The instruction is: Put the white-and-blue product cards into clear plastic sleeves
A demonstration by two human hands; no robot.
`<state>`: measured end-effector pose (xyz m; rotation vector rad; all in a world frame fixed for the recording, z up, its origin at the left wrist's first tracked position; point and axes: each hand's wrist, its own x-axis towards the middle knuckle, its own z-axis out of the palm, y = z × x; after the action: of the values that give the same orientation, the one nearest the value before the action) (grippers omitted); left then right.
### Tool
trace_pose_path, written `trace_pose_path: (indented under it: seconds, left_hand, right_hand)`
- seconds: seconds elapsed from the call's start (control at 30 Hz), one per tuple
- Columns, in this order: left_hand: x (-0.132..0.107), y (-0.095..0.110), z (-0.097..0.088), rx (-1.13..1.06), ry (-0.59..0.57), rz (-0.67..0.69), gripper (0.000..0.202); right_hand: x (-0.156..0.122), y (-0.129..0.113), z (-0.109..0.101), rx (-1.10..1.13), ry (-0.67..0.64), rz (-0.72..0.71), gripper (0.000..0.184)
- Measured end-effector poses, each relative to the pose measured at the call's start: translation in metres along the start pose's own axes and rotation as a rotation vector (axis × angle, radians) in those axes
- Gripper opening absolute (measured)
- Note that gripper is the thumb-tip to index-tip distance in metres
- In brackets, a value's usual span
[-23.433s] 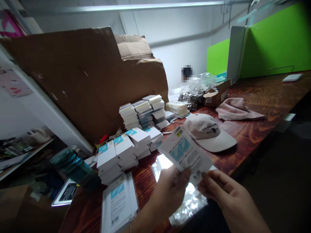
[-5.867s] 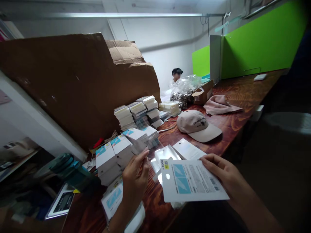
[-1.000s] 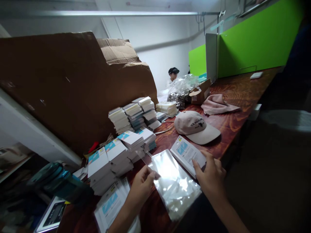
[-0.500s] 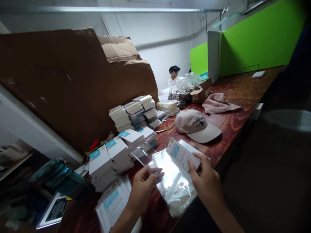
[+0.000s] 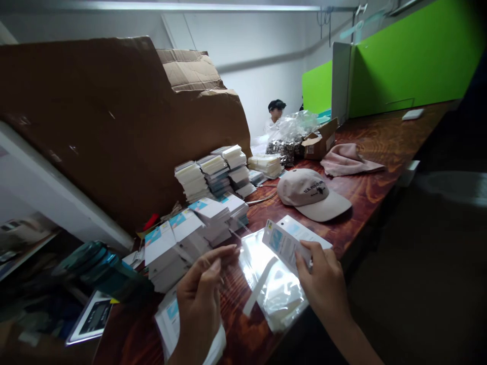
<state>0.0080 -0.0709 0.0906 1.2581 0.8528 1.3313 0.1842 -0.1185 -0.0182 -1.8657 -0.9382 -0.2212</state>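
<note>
My right hand point(image 5: 321, 274) grips a white printed card point(image 5: 279, 241) with a blue panel, thumb in front and fingers behind. My left hand point(image 5: 203, 291) is pinched around a clear plastic bag point(image 5: 238, 228), which is hard to make out against the card stacks. Below the hands lies a shiny pile of clear bags point(image 5: 283, 299), with a pale strip point(image 5: 261, 286) across it. Behind the held card, another white card point(image 5: 304, 230) rests on the pile. Loose printed cards point(image 5: 167, 322) lie partly hidden under my left wrist.
Stacks of printed cards point(image 5: 162, 253) stand at left, with taller packed stacks point(image 5: 192, 182) behind. A beige cap point(image 5: 314, 195) and pink cloth point(image 5: 348, 159) lie at right. A large cardboard sheet point(image 5: 114, 116) rises at left. One person point(image 5: 276, 111) is at the back.
My left hand has moved left and toward me, away from the bag pile. The pale strip now shows across the pile. My right hand keeps the card, turned slightly.
</note>
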Motion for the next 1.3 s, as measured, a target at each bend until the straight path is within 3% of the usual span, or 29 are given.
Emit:
trace_pose_path:
  seconds: [0.13,0.23,0.3,0.37,0.5,0.57,0.63,0.8,0.93,1.03,1.17,1.3]
  left_hand:
    - [0.003,0.004,-0.001,0.015,0.097,0.044,0.018]
    - [0.006,-0.001,-0.005,-0.012,0.088,0.057,0.029]
    - [0.005,-0.001,-0.007,-0.040,0.066,0.057,0.028]
    - [0.004,0.001,-0.007,-0.050,0.066,0.054,0.026]
    - [0.000,0.010,-0.004,-0.082,0.115,-0.012,0.015]
    - [-0.002,0.014,-0.002,-0.118,0.131,-0.057,0.014]
    - [-0.004,0.017,0.000,-0.143,0.128,-0.089,0.016]
    - [-0.009,0.012,0.000,-0.190,0.058,-0.180,0.017]
    - [-0.014,0.000,0.000,-0.146,-0.029,-0.154,0.017]
    - [-0.015,-0.003,0.001,-0.157,-0.048,-0.133,0.028]
    - [-0.011,0.005,0.002,-0.246,-0.019,-0.163,0.021]
    - [-0.005,0.011,0.001,-0.220,0.017,-0.167,0.034]
  right_hand:
    - [0.008,-0.014,-0.023,0.450,0.107,0.305,0.037]
    - [0.015,-0.024,-0.047,0.888,0.150,0.547,0.042]
    - [0.017,-0.029,-0.061,1.037,0.092,0.689,0.038]
    - [0.017,-0.033,-0.069,1.110,-0.084,0.772,0.035]
    - [0.013,-0.033,-0.069,1.114,-0.560,0.744,0.036]
    - [0.012,-0.033,-0.065,1.090,-0.642,0.714,0.036]
    - [0.013,-0.032,-0.062,1.098,-0.620,0.707,0.037]
    - [0.013,-0.037,-0.060,1.152,-0.422,0.735,0.041]
    - [0.003,-0.042,-0.055,1.154,-0.322,0.748,0.044]
    - [-0.003,-0.041,-0.051,1.184,-0.310,0.735,0.044]
    - [-0.005,-0.040,-0.051,1.203,-0.319,0.710,0.046]
    - [-0.007,-0.052,-0.054,1.133,-0.290,0.686,0.047]
